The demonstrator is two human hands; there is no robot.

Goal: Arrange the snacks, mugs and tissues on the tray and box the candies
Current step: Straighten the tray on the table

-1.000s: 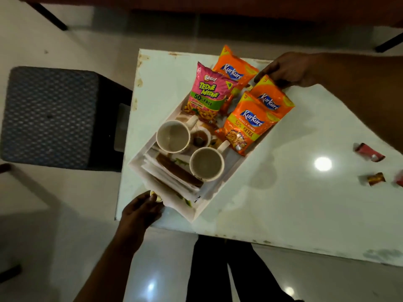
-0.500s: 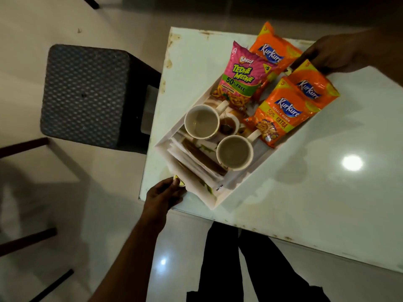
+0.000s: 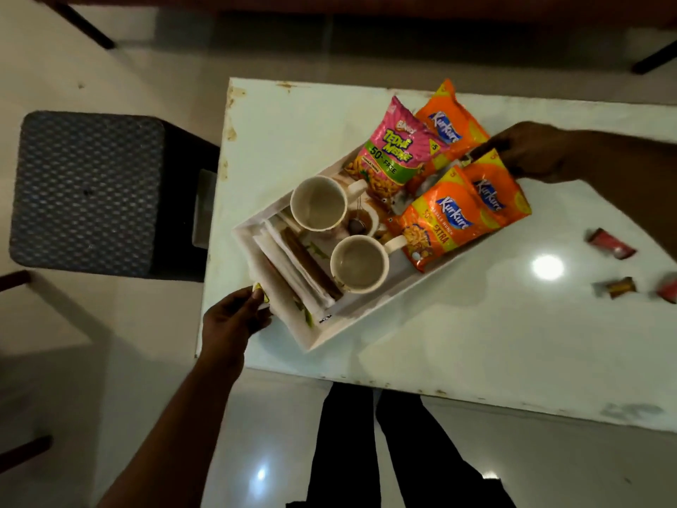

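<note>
Head view: a white rectangular tray (image 3: 370, 313) with low straight walls lies diagonally over the 9 o'clock part of the glossy white worktop (image 3: 476, 342). Whether it rests there or is lifted cannot be told. Inside it, two round cream mugs (image 3: 318, 203) stand upright, with a small dish (image 3: 361, 223) between them. Flat folded tissues (image 3: 293, 273) are stacked at the tray's 7 o'clock end. A crinkly pink packet (image 3: 388, 152) and three shiny orange packets (image 3: 436, 221) fill its 1 o'clock end and overhang the rim.

The tray's near corner comes close to the worktop's chipped front edge. Bare surface opens toward 3 o'clock, where three wrapped candies (image 3: 610, 243) lie well apart from the tray.

The left hand (image 3: 230, 320) curls its fingers round the tray's 7 o'clock end. The right hand (image 3: 531, 152) grips the 1 o'clock end, its fingertips partly hidden by packets. A dark woven stool (image 3: 84, 192) stands at 9 o'clock on the floor.
</note>
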